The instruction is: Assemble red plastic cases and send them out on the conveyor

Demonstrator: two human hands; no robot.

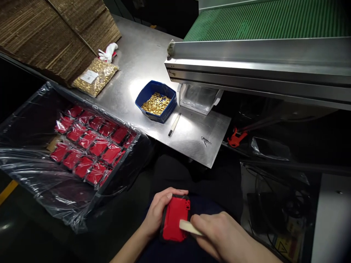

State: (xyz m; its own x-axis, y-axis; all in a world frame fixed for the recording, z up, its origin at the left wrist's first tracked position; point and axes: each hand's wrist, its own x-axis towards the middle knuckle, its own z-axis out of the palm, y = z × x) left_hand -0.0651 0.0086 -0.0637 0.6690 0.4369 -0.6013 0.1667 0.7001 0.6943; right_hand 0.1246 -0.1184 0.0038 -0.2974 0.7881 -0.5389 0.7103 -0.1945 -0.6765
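1. At the bottom centre of the frame, the left hand point(159, 212) wraps around a red plastic case point(174, 219) with a black rim, holding it by its edges above the lap.
2. The right hand point(219, 233) pinches a flat cream stick point(190, 228) against the case's face.
3. The case looks light, rigid and smooth, likely slippery; its long sides seem the safest hold.
4. At left, a plastic-lined box point(41, 197) holds bagged red cases point(90, 146).

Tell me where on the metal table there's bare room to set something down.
On the metal table, bare patches lie between the bag of brass parts and the blue bin, and at the near corner between the white stick and the small metal clip. The box of red cases is crowded.
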